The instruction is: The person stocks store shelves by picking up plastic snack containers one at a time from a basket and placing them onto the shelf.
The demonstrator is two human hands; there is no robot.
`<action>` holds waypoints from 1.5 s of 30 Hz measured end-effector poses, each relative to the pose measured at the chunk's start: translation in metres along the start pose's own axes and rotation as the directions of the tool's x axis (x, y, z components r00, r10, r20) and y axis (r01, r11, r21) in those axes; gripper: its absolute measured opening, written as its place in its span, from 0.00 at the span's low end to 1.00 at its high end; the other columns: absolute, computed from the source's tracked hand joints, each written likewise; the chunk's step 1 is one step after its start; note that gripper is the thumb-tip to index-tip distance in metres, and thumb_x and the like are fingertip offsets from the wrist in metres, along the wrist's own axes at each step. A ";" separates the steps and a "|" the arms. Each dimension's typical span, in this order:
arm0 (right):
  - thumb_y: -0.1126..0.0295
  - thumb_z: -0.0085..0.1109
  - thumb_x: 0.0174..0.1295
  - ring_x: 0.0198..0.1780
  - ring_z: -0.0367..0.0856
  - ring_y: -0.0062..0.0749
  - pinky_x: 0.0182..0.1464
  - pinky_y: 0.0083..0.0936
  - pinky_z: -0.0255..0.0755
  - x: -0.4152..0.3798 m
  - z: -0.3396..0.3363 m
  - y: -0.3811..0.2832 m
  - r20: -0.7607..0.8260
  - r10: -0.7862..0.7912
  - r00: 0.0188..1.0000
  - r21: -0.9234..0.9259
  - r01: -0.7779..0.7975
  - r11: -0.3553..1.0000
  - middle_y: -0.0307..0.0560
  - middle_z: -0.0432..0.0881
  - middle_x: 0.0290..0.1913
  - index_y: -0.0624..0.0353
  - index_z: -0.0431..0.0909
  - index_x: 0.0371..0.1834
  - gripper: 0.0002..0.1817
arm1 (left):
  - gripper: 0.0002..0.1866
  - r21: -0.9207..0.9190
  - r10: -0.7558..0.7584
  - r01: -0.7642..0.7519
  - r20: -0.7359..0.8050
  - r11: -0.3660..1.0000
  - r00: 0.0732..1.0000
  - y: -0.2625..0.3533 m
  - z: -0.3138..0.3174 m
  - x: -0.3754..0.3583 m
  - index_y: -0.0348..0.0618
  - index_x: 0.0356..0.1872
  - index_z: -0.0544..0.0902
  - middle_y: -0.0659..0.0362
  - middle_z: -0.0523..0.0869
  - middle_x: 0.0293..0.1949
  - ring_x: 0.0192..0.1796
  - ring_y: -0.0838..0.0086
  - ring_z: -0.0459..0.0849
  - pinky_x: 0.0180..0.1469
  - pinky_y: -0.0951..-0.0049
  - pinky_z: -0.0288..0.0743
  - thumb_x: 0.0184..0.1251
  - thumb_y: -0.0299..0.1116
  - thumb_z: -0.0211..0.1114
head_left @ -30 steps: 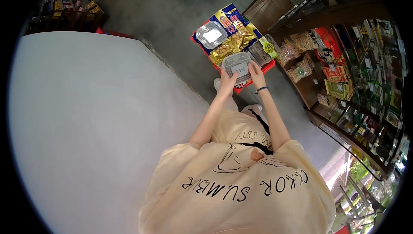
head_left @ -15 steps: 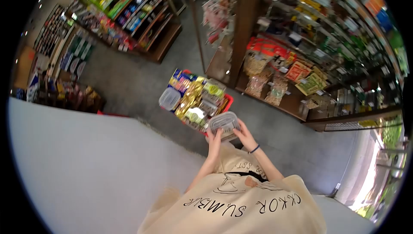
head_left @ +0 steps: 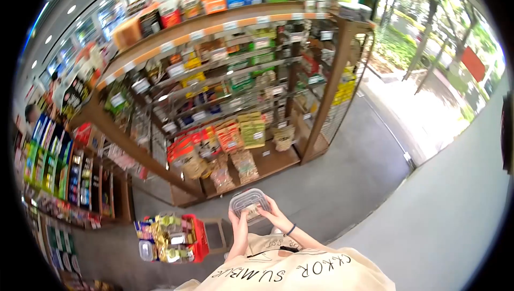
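Both of my hands hold a clear plastic food container [head_left: 248,199] with a rounded rectangular lid and a pale label. My left hand [head_left: 239,223] grips its left and near side, thumb over the top. My right hand [head_left: 274,215] closes on the right edge, and a dark band circles that wrist. What is inside the container is hard to make out. To the lower left stands a red shopping basket [head_left: 200,238], heaped with gold, yellow and blue packets [head_left: 165,236]. Another clear container [head_left: 145,250] lies at the basket's left end.
A tall wooden shelf unit [head_left: 182,184] stands ahead, stocked with snack bags [head_left: 227,136] and other packaged goods. More stocked shelves [head_left: 80,178] line the left. Grey floor [head_left: 348,146] stretches right to a bright doorway [head_left: 407,114]. A pale wall [head_left: 444,200] borders the right side.
My view has swung right and up, so the shelf unit is now ahead and the basket appears at the lower left. Both hands keep holding the container, now away from the basket.
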State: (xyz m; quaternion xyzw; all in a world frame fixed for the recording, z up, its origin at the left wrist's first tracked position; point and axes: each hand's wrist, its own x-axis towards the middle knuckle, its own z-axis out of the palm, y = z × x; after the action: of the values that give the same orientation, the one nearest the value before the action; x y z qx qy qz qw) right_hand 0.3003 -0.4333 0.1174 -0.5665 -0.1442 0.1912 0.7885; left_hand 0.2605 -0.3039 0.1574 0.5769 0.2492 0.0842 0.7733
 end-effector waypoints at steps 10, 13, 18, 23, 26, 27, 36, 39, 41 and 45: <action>0.75 0.49 0.60 0.66 0.53 0.30 0.67 0.28 0.47 -0.011 -0.065 -0.115 -0.482 -0.154 0.862 0.096 0.226 0.969 0.46 0.55 0.64 0.60 0.47 0.66 0.32 | 0.35 0.243 0.190 -0.302 0.396 0.922 0.898 0.040 0.139 0.013 0.38 0.65 0.50 0.50 0.51 0.61 0.66 0.63 0.51 0.66 0.69 0.48 0.60 0.32 0.58; 0.75 0.48 0.60 0.69 0.47 0.31 0.68 0.29 0.42 0.005 -0.069 -0.138 -0.475 -0.210 0.854 0.089 0.284 0.955 0.46 0.50 0.66 0.60 0.47 0.66 0.32 | 0.36 0.224 0.274 -0.402 0.445 0.888 0.853 0.065 0.158 0.018 0.38 0.66 0.47 0.49 0.50 0.61 0.67 0.62 0.49 0.66 0.68 0.48 0.61 0.31 0.57; 0.74 0.51 0.59 0.70 0.42 0.32 0.69 0.30 0.41 0.044 -0.083 -0.179 -0.426 -0.379 0.822 -0.038 0.402 0.915 0.47 0.43 0.70 0.58 0.44 0.67 0.35 | 0.36 0.189 0.410 -0.550 0.485 0.813 0.772 0.111 0.189 0.036 0.38 0.66 0.46 0.49 0.49 0.62 0.66 0.62 0.49 0.66 0.66 0.49 0.61 0.30 0.57; 0.79 0.53 0.54 0.69 0.46 0.32 0.68 0.31 0.43 0.090 -0.100 -0.218 -0.371 -0.490 0.789 -0.029 0.517 0.855 0.47 0.44 0.68 0.58 0.38 0.68 0.41 | 0.37 0.051 0.489 -0.595 0.517 0.802 0.703 0.145 0.229 0.071 0.39 0.67 0.45 0.50 0.49 0.62 0.66 0.63 0.50 0.65 0.66 0.50 0.60 0.28 0.57; 0.79 0.54 0.53 0.68 0.47 0.33 0.67 0.31 0.44 0.123 -0.112 -0.244 -0.323 -0.582 0.746 -0.152 0.566 0.810 0.47 0.47 0.67 0.59 0.37 0.68 0.43 | 0.38 -0.041 0.562 -0.644 0.532 0.764 0.633 0.166 0.254 0.104 0.39 0.66 0.46 0.50 0.50 0.62 0.67 0.64 0.50 0.65 0.66 0.50 0.60 0.27 0.58; 0.79 0.55 0.53 0.68 0.47 0.33 0.67 0.31 0.44 0.133 -0.116 -0.259 -0.282 -0.590 0.756 -0.137 0.577 0.805 0.48 0.48 0.66 0.59 0.35 0.68 0.44 | 0.38 -0.044 0.562 -0.643 0.532 0.765 0.633 0.179 0.263 0.111 0.38 0.66 0.46 0.51 0.50 0.63 0.67 0.65 0.50 0.66 0.66 0.50 0.59 0.27 0.58; 0.74 0.59 0.52 0.68 0.49 0.34 0.67 0.32 0.45 0.239 -0.156 -0.358 -0.025 -0.738 0.675 -0.249 0.710 0.658 0.51 0.50 0.66 0.61 0.36 0.68 0.46 | 0.41 -0.018 0.781 -0.907 0.515 0.421 0.353 0.275 0.335 0.186 0.32 0.65 0.43 0.47 0.49 0.61 0.65 0.63 0.52 0.66 0.66 0.50 0.58 0.30 0.61; 0.73 0.59 0.52 0.67 0.51 0.34 0.67 0.31 0.47 0.278 -0.167 -0.385 0.045 -0.787 0.615 -0.303 0.759 0.576 0.51 0.52 0.65 0.62 0.39 0.68 0.44 | 0.41 -0.053 0.801 -0.921 0.514 0.387 0.307 0.303 0.351 0.209 0.31 0.64 0.44 0.47 0.51 0.59 0.65 0.62 0.53 0.65 0.66 0.50 0.57 0.30 0.62; 0.71 0.60 0.53 0.65 0.55 0.34 0.65 0.30 0.51 0.289 -0.167 -0.406 0.056 -0.784 0.619 -0.246 0.769 0.590 0.51 0.55 0.64 0.63 0.40 0.68 0.44 | 0.39 -0.093 0.807 -0.916 0.514 0.390 0.291 0.316 0.359 0.224 0.32 0.63 0.46 0.47 0.53 0.58 0.64 0.62 0.54 0.65 0.65 0.50 0.58 0.31 0.62; 0.72 0.59 0.55 0.62 0.60 0.32 0.63 0.28 0.54 0.337 -0.175 -0.433 0.082 -0.760 0.644 -0.228 0.755 0.615 0.51 0.60 0.61 0.64 0.47 0.65 0.37 | 0.37 -0.014 0.835 -0.948 0.477 0.319 0.274 0.352 0.378 0.267 0.32 0.62 0.48 0.48 0.53 0.57 0.64 0.62 0.52 0.64 0.65 0.51 0.59 0.33 0.61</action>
State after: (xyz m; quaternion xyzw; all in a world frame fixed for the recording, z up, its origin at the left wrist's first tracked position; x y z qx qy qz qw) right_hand 0.7355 -0.5466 0.4765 -0.5462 -0.3828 -0.1844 0.7219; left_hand 0.7286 -0.4010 0.4883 0.7186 -0.2772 0.3527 0.5313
